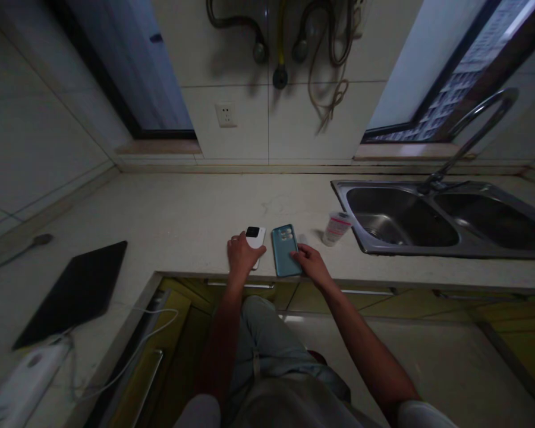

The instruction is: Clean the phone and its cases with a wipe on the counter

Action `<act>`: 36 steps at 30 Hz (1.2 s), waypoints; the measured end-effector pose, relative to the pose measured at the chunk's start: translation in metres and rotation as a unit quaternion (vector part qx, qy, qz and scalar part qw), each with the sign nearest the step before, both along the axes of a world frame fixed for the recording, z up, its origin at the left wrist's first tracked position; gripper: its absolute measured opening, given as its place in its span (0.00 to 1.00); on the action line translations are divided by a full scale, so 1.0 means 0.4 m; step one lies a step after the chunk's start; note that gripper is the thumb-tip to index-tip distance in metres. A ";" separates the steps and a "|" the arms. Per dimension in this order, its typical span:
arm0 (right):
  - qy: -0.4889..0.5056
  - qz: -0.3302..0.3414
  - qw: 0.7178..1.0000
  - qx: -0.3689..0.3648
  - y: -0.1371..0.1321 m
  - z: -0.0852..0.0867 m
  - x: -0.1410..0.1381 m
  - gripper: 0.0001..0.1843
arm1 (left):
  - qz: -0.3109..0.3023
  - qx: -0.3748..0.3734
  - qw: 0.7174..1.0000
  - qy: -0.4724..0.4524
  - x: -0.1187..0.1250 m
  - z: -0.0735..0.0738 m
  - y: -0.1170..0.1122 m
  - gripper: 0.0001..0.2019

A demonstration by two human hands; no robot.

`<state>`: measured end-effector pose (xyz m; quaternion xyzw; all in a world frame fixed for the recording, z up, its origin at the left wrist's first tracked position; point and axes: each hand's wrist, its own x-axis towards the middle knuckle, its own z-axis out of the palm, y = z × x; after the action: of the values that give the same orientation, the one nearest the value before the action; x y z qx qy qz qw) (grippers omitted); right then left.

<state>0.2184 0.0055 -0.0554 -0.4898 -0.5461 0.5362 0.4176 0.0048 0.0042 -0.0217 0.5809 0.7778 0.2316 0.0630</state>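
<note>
My left hand [242, 257] is closed over a small white device with a black panel at its top [255, 236], fingers on its left side and thumb on its right. The device looks like a power bank, though its exact kind is unclear. It lies on the counter near the front edge. Just to its right is a teal smartphone [284, 252], back side up, with its camera lenses at the top. My right hand [311, 263] grips the phone's lower right edge, thumb on the back. Its other fingers are partly hidden.
A plastic cup with red print [336, 228] stands right of the phone, beside the double steel sink [359, 245] and its tap [468, 128]. On the left counter lie a black flat panel [78, 291], a white power strip [29, 380] and a cable [147, 336].
</note>
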 end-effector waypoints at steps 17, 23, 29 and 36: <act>-0.411 0.062 0.891 0.182 0.024 0.094 -0.092 0.16 | -0.022 0.101 0.589 -0.802 -0.016 0.032 0.014 0.21; -0.469 0.039 0.842 0.264 0.043 0.097 -0.010 0.19 | -0.058 0.077 0.546 -0.832 -0.006 0.039 0.005 0.24; -0.426 0.076 0.863 0.260 0.068 0.059 0.055 0.11 | -0.094 0.037 0.564 -0.820 0.039 0.039 -0.001 0.29; -0.171 -0.118 0.943 0.258 0.058 0.099 0.067 0.17 | -0.093 -0.011 0.547 -0.832 0.081 0.028 -0.003 0.26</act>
<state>0.2453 0.0286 -0.0159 -0.5104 -0.6670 0.2318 0.4908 0.0370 0.0029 -0.0104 0.1964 0.3215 0.5954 0.7096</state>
